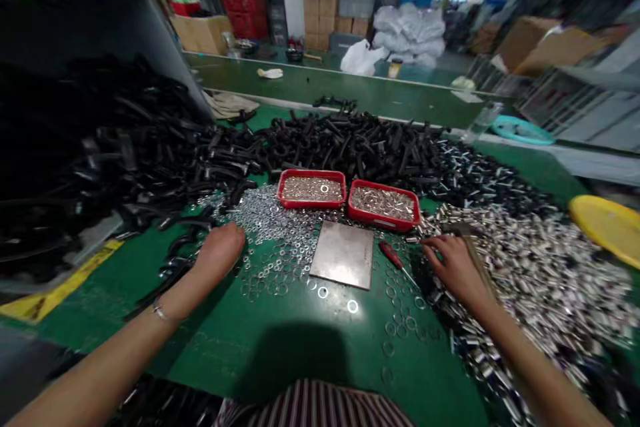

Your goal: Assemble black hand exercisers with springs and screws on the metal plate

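Observation:
My left hand [220, 252] is closed, its fingers curled down over the edge of a heap of small metal nuts and rings [273, 213]; whatever it holds is hidden. Black curved handles [183, 243] lie just left of it. My right hand [453, 263] rests by a large pile of shiny metal sleeves [540, 267], thumb and forefinger apart and no part visible between them. Under that hand runs the wooden handle of a hammer [481, 263]. Between my hands lie a square metal plate [344, 255] and a red-handled screwdriver [393, 255].
Two red trays of small parts, a left one [286, 203] and a right one [383, 220], stand behind the plate. Beyond them spreads a heap of black handles [350, 143]. A grey bin [165, 33] lies tipped at left; a yellow lid [607, 227] is at right. Flat washers [353, 307] lie in front.

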Motion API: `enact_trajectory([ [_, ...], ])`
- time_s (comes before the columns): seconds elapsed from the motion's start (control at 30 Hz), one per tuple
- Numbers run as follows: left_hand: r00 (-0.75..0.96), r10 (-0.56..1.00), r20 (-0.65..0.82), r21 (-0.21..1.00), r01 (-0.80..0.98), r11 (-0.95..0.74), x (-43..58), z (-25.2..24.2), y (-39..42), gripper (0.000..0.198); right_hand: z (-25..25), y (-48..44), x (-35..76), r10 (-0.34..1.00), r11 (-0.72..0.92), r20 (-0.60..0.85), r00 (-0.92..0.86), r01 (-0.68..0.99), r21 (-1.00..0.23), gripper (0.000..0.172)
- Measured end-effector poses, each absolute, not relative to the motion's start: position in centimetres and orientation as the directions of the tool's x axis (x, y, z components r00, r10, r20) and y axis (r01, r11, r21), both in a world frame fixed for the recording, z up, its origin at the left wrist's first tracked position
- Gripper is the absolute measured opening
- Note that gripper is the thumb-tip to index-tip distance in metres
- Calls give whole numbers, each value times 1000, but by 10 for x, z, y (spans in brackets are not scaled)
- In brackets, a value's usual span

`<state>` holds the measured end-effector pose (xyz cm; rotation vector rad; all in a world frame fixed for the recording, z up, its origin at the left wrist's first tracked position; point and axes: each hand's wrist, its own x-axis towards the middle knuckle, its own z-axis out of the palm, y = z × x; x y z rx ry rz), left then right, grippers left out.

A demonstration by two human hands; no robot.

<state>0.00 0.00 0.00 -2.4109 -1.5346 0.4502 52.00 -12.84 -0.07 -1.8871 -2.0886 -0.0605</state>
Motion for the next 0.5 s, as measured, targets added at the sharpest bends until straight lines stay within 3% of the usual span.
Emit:
enact_trajectory([
  [0.17,526,843,-110,-304,790,-532,17,-1,0,25,-8,-114,498,975,106,214,-63,974,-199,27],
  [0.3,557,826,-84,-254,790,-558,30,2,-8,24,-11,-101,492,987,-23,150,49,985,-173,23],
  [0.5,529,847,-56,-274,807,-523,39,0,-16,22,-11,-100,504,991,-28,113,73,933,-360,12],
])
